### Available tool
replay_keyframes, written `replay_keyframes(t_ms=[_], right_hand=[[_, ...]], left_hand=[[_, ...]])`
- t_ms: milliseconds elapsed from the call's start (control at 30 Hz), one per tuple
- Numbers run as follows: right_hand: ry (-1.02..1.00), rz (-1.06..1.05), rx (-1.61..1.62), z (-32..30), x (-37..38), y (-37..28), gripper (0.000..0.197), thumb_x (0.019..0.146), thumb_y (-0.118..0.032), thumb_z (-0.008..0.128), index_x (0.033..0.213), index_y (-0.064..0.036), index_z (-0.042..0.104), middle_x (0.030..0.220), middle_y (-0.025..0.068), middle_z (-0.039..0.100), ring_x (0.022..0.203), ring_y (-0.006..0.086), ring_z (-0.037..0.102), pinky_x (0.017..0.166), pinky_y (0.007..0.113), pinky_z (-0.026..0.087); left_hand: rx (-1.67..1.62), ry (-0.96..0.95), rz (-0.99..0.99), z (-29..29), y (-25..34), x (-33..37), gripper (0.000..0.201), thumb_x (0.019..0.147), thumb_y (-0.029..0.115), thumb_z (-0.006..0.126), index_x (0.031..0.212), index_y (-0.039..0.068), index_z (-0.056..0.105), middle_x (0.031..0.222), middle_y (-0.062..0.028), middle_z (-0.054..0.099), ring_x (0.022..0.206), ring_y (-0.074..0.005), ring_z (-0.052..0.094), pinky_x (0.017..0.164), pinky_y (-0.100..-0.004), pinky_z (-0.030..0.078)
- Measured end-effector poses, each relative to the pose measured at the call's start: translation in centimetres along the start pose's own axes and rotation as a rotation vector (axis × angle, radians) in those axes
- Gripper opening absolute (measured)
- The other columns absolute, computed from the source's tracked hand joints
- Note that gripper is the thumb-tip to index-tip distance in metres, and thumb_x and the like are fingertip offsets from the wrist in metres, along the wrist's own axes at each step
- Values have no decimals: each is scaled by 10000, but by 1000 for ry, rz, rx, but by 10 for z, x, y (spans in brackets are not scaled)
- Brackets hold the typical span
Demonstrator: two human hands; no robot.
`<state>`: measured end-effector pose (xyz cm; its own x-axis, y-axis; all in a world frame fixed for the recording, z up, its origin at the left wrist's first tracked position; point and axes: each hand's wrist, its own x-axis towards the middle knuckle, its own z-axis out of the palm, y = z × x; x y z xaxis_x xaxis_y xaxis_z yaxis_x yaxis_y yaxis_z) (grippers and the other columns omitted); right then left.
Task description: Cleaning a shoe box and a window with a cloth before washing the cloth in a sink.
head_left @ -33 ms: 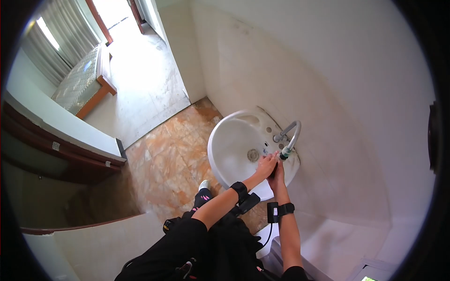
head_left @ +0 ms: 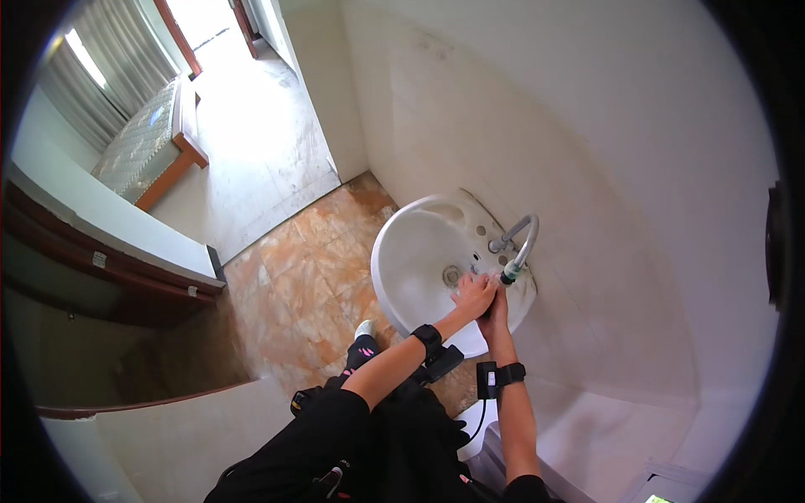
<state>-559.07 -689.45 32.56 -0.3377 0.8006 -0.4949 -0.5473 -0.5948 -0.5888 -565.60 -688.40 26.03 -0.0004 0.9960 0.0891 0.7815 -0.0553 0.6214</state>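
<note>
Both my hands are together over the near right side of a white washbasin, close under the outlet of a curved grey faucet. My left hand lies against the right one, its thumb side angled away toward the drain and its fingers spread. Beneath and to the right, my right hand points up toward the faucet's tip, its fingers largely hidden. A small dark patch shows between the palms; whether it is an object or shadow is unclear. Black straps with small boxes circle both wrists.
Pale walls rise behind and right of the basin. Brown marbled floor tiles lie to the left, with my shoe on them. A dark door stands at left. Beyond the doorway is a bed with a bare mattress.
The fingers of my left hand have spread a little toward the drain. My right hand and both forearms are almost where they were.
</note>
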Motion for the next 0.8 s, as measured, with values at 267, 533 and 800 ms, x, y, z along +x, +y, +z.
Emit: replay_keyframes(t_ms=[267,533,800], right_hand=[[-85,-45,69,-92,41,15,349,911,-419,404,1040,-124,539,988,47,580,949,195,561,817,351,463],[55,98,91,-26,11,-4,354,909,-423,396,1021,-121,541,965,49,578,925,203,559,803,362,462],[-96,-119,115,-54,26,22,290,903,-340,407,981,-103,552,949,43,581,874,179,564,785,317,465]], left_hand=[[-450,-91,-432,-35,53,0,422,920,424,331,1145,110,501,1142,-153,552,1038,-369,533,881,-580,344],[-466,-51,-165,-7,-3,4,392,935,322,351,1134,1,456,1037,-227,554,928,-434,548,793,-482,430],[-353,71,-536,-11,33,-6,460,901,371,430,1137,-21,472,1052,-278,546,946,-462,531,784,-492,441]])
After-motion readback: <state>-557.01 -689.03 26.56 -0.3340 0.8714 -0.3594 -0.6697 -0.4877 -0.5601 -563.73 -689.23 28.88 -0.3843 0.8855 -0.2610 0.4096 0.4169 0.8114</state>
